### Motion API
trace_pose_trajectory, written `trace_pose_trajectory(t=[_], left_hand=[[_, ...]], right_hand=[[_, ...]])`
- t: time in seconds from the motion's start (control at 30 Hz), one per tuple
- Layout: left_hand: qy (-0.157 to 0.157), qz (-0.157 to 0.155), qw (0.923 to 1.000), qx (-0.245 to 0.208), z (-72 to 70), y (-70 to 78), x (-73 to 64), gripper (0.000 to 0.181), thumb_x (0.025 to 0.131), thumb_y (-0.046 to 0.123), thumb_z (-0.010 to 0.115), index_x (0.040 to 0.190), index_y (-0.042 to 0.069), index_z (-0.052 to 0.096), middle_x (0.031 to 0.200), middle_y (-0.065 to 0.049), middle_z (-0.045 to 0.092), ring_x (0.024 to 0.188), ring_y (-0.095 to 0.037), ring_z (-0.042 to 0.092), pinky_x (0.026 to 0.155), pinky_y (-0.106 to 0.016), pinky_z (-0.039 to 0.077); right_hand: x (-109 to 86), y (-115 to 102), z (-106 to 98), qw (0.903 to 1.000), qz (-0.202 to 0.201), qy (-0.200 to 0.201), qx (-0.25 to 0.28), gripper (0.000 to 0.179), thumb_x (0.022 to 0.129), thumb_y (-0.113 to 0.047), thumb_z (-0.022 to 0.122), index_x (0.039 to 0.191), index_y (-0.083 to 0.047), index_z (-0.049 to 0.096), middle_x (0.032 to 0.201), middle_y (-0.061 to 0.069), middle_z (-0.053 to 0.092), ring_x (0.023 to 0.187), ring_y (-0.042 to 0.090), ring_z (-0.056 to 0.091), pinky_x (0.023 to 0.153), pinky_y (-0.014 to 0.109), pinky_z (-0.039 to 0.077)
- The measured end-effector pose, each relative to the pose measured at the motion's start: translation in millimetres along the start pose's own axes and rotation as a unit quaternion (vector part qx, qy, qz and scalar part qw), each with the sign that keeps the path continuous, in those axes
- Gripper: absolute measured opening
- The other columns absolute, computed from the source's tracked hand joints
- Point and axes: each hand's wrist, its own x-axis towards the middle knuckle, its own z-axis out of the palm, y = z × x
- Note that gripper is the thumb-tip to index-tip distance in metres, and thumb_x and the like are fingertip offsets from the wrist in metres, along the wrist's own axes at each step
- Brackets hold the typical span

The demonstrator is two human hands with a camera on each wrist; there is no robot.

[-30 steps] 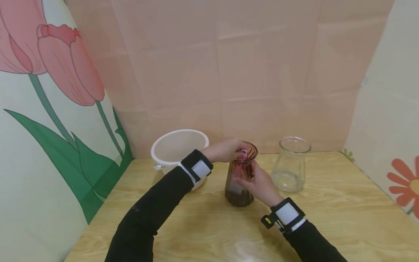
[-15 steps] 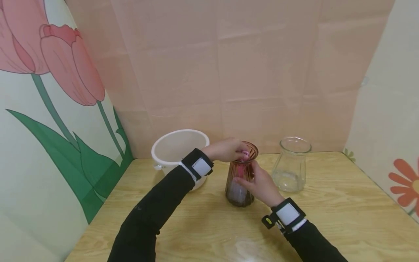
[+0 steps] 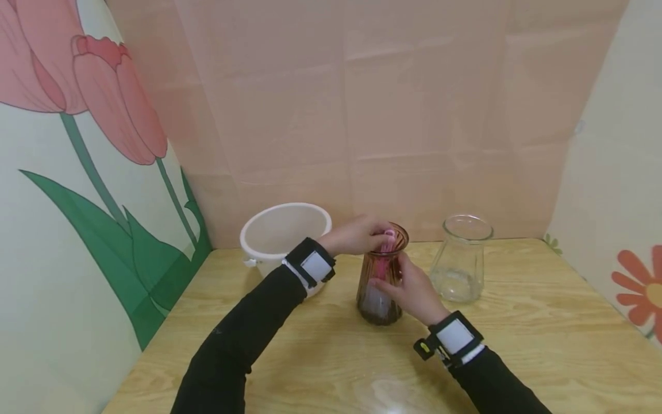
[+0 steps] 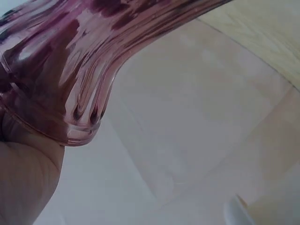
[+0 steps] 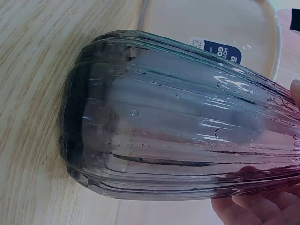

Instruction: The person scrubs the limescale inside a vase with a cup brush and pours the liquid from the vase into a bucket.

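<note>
At the middle of the pale wooden table (image 3: 517,322) stands a ribbed, dark pink glass vase (image 3: 380,287), upright. The right hand (image 3: 411,290) wraps curled fingers round its body, steadying it. The left hand (image 3: 357,234) sits over the mouth, fingertips pinching a pink stick-like thing (image 3: 387,247) that now stands a little higher out of the neck than a second ago, so it seems to be coming out. Left of the vase is a white plastic bucket (image 3: 284,230); right of it, a clear glass jar (image 3: 460,259).
</note>
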Motion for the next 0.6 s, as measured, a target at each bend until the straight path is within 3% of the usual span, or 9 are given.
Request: trace_pose_trajectory(t=[0.27, 0.43, 0.6], left_hand=[[0.082, -0.050, 0.9901, -0.103, 4.2, -2.3, -3.3, 0.022, 0.100, 0.028, 0.055, 0.094, 0.011, 0.068, 0.069, 0.001, 0.059, 0.062, -0.008, 0.051, 0.058, -0.021, 0.043], [0.100, -0.060, 0.9808, -0.156, 2.9, -1.8, -6.2, 0.023, 0.099, 0.027, 0.058, 0.099, 0.008, 0.072, 0.071, 0.000, 0.064, 0.063, -0.008, 0.057, 0.059, -0.022, 0.047], [0.114, -0.058, 0.9768, -0.172, -1.5, -1.9, -8.7, 0.026, 0.098, 0.027, 0.059, 0.103, 0.004, 0.072, 0.070, -0.002, 0.066, 0.061, -0.010, 0.057, 0.056, -0.022, 0.045]], right_hand=[[0.7, 0.9, -1.3, 1.0000, 0.000, 0.000, 0.000, 0.083, 0.083, -0.049, 0.073, 0.144, -0.009, 0.033, 0.126, 0.022, 0.057, 0.105, 0.034, 0.061, 0.082, 0.049, 0.052], [1.0, 1.4, -1.2, 1.0000, 0.005, 0.000, -0.001, 0.085, 0.082, -0.051, 0.072, 0.145, -0.010, 0.032, 0.128, 0.023, 0.056, 0.108, 0.036, 0.060, 0.084, 0.052, 0.051], [1.2, 1.7, -0.6, 1.0000, 0.005, -0.001, 0.003, 0.085, 0.082, -0.051, 0.072, 0.145, -0.010, 0.032, 0.129, 0.023, 0.056, 0.111, 0.038, 0.058, 0.086, 0.053, 0.049]])
